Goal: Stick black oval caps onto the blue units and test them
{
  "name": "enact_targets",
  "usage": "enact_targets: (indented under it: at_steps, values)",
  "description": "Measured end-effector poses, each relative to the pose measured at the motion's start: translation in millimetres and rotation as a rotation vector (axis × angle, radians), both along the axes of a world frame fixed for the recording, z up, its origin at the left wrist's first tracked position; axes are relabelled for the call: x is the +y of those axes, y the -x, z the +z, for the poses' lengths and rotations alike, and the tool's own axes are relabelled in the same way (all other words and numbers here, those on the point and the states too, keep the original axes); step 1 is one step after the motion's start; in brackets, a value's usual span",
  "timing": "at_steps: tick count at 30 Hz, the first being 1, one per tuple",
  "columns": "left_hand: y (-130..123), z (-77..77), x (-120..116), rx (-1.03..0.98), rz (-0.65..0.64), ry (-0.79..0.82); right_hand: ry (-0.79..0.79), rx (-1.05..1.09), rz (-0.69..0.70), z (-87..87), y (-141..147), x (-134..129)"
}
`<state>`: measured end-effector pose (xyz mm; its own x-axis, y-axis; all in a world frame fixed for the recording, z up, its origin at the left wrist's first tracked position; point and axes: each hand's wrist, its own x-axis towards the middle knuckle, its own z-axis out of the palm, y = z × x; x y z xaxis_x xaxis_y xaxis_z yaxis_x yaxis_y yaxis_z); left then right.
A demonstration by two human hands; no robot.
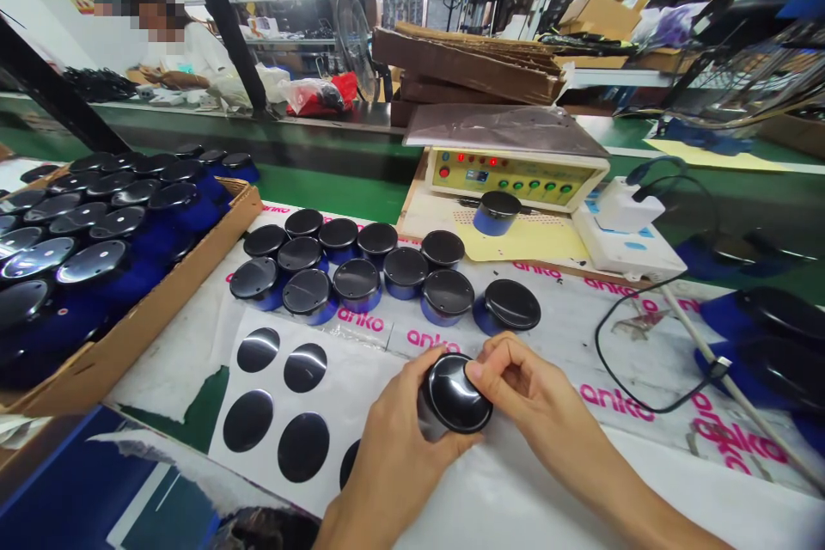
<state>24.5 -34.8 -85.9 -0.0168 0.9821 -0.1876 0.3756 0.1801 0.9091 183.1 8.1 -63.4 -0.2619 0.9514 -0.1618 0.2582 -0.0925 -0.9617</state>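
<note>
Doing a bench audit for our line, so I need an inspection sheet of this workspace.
Surface: white sheet printed "anko" over the bench.
Job's things: glossy black-capped canister held up; black discs on a backing sheet; capped blue canisters in rows.
Clutter: cardboard tray of canisters at left.
Grippers: left hand and right hand, bare, both on the canister.
Cables: black cable looping on the sheet.
Surroundings: yellow-panelled control box; co-worker beyond; fan.

Twelve black-lidded blue canisters (pixel 356 284) stand grouped on the worktop (pixel 567 344), one more on yellow paper (pixel 528 239), beside five round black stickers (pixel 305 367) on a white sheet (pixel 341 395)
</note>
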Motion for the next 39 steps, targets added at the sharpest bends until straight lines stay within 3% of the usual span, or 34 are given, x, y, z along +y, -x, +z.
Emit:
enact_targets:
  at_steps: [15,19,23,25,28,30,35,39]
  values:
    - [0.9,-0.9,0.4,0.073,-0.025,-0.051,-0.087,-0.092,-0.023,-1.8,2.7,-0.7]
    - [2.5,-9.3,-2.8,0.18,-0.09,-0.219,-0.096,-0.222,0.024,3.0,0.4,3.5]
    - [4.3,-18.3,-5.8,0.326,-0.189,-0.461,-0.13,-0.585,0.029,15.3,-10.7,4.4]
    - [4.9,-22.8,-5.8,0.381,-0.203,-0.493,-0.225,-0.658,0.116,20.3,-15.0,1.1]
    - [5.5,-30.8,-4.9,0.398,-0.2,-0.479,-0.399,-0.678,0.45,19.9,-14.6,-4.9]
    - [6.9,-35.5,-4.5,0.39,-0.207,-0.464,-0.485,-0.773,0.575,13.8,-12.9,-6.4]
    - [14.7,-35.3,-5.7,0.295,-0.211,-0.373,-0.954,-0.996,0.432,-5.3,-28.2,-0.4]
    - [20.0,-28.5,-4.3,0.29,-0.105,-0.389,-1.173,-1.079,0.363,1.4,-49.5,3.6]
